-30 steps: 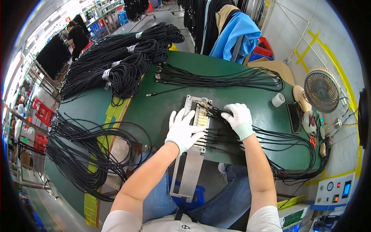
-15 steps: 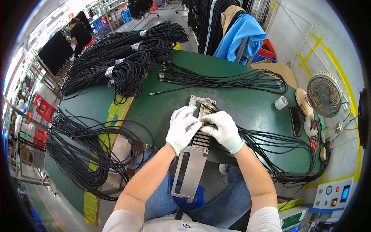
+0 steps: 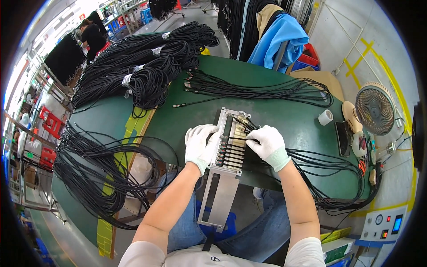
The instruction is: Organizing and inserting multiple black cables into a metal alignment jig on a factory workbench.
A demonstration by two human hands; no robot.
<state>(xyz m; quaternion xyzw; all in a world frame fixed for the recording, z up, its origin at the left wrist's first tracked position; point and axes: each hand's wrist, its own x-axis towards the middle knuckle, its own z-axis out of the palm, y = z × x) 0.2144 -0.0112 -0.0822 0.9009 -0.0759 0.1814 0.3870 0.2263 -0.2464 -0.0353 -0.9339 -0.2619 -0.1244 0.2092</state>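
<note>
A metal fixture extends over the table's front edge, with a slotted block holding a row of black cable ends side by side. My left hand, in a white glove, rests at the block's left edge, its thumb apart from the fingers and nothing seen in it. On the other side my gloved right hand pinches a black cable that lies across the block; the fingertips partly hide it. Other cable ends lie loosely at an angle at the block's far end. Their black cables run off under my right hand.
Bundled black cables lie at the far left, and loose ones at the near left. Another cable bunch lies behind the fixture. A white roll, a phone and a fan stand or lie at the right.
My hands have moved apart: the left back to the block's left edge, the right outward to the right. The row of cable ends between them is now uncovered.
</note>
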